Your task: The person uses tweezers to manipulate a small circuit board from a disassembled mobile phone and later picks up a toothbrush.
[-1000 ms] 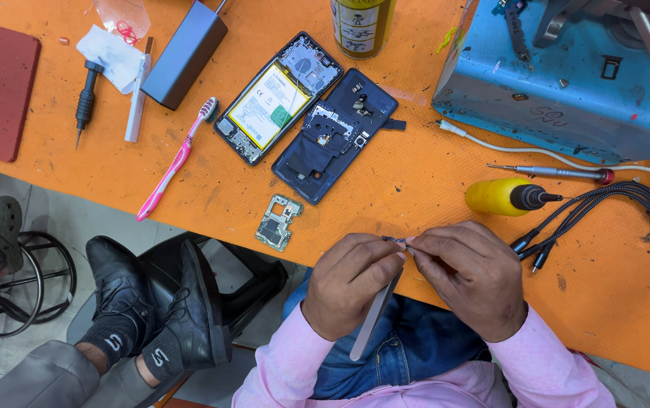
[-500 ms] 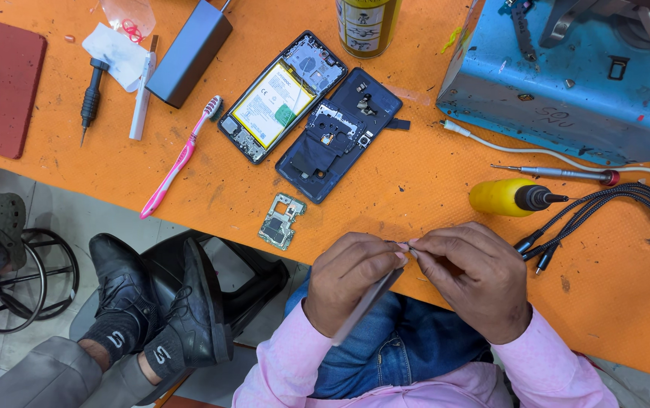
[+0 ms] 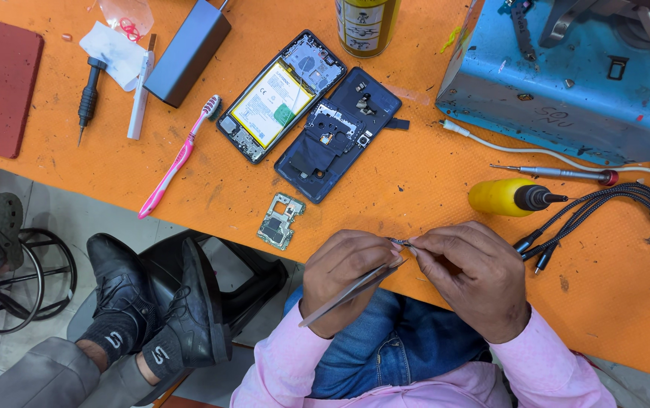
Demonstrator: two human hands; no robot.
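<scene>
One camera, worn on the head, looks almost straight down over the near edge of the orange counter [image 3: 431, 189] and onto the person's lap. It sits close: the left hand [image 3: 344, 276] and right hand [image 3: 472, 279] fill the lower middle, while the counter runs off the top and right (its far part is cut off). At lower left the view also takes in floor and another person's shoes [image 3: 166, 302].

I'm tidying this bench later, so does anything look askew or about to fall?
The small circuit board lies at the near edge of the orange table, corner close to the drop. The opened phone and its dark back cover lie slanted.
</scene>
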